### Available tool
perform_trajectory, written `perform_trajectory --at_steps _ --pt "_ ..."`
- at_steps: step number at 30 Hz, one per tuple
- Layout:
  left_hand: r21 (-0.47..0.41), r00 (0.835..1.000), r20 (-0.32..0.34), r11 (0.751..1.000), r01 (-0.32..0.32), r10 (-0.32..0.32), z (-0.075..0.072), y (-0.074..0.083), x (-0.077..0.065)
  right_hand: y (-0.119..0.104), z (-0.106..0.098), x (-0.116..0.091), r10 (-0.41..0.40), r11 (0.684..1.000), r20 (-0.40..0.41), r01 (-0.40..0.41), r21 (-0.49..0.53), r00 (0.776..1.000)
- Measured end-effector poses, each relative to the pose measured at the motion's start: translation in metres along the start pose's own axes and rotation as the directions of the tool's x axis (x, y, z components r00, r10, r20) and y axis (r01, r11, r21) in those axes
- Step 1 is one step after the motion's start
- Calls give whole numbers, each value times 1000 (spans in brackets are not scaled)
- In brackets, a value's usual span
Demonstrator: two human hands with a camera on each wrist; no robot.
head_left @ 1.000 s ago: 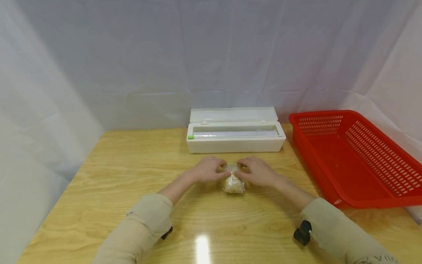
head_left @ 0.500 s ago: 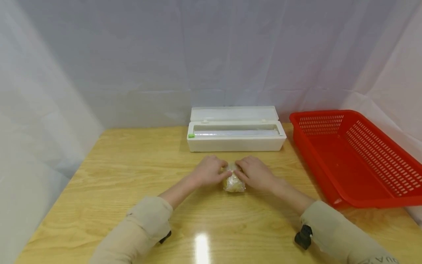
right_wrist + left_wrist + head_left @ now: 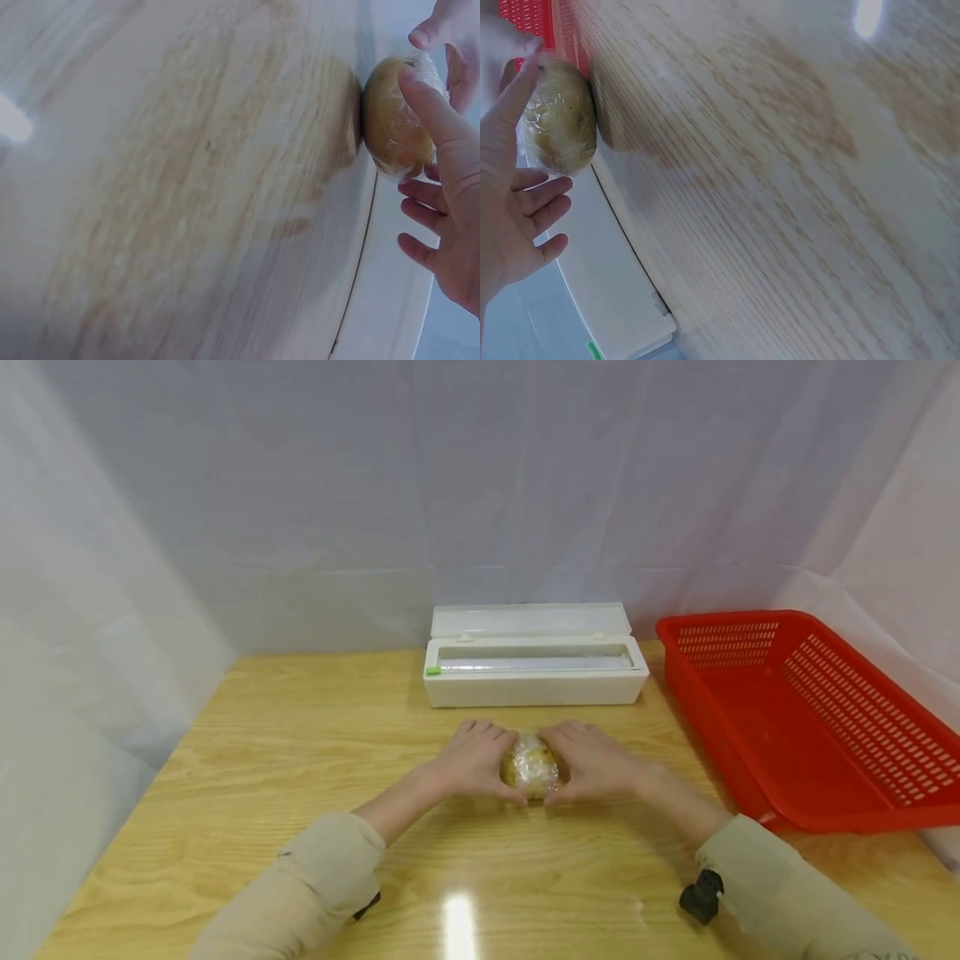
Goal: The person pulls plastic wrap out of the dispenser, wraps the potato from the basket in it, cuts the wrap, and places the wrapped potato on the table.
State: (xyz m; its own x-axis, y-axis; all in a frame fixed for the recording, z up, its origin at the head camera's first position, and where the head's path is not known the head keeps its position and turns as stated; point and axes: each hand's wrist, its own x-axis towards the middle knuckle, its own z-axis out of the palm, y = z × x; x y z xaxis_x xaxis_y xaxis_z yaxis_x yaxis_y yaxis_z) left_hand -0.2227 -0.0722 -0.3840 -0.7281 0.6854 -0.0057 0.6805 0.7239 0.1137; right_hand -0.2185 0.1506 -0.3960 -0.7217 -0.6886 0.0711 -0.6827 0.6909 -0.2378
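Note:
A yellow-brown potato (image 3: pixel 531 767) wrapped in clear cling film sits on the wooden table (image 3: pixel 315 727) between my two hands. From its left side my left hand (image 3: pixel 475 764) cups it, thumb at the near side and fingers at the far side. My right hand (image 3: pixel 596 766) curls round the opposite side in the same way. In the left wrist view the wrapped potato (image 3: pixel 561 116) shows between thumb and fingers. Crinkled film covers the potato (image 3: pixel 394 124) in the right wrist view, with the right thumb (image 3: pixel 431 105) lying over it.
Behind the hands stands a white cling film dispenser (image 3: pixel 536 689), its lid raised and the film roll (image 3: pixel 532 663) visible inside. A large red plastic basket (image 3: pixel 738 752) is at the right. White sheeting (image 3: pixel 480 485) hangs at the back and sides.
Both thumbs have moved from the top of the wrapped potato down to its near side, and the hands now cup it. More of its top shows. Dispenser and basket have stayed put.

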Motion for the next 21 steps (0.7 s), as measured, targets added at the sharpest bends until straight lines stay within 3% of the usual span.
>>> perform_trajectory --at_steps 10,21 --pt "43 999 -37 998 -39 40 -1 0 2 2 0 5 -35 999 -45 35 -10 998" --pt "71 998 -58 997 -22 26 1 2 -3 -2 2 5 -8 997 -10 7 -74 1000"
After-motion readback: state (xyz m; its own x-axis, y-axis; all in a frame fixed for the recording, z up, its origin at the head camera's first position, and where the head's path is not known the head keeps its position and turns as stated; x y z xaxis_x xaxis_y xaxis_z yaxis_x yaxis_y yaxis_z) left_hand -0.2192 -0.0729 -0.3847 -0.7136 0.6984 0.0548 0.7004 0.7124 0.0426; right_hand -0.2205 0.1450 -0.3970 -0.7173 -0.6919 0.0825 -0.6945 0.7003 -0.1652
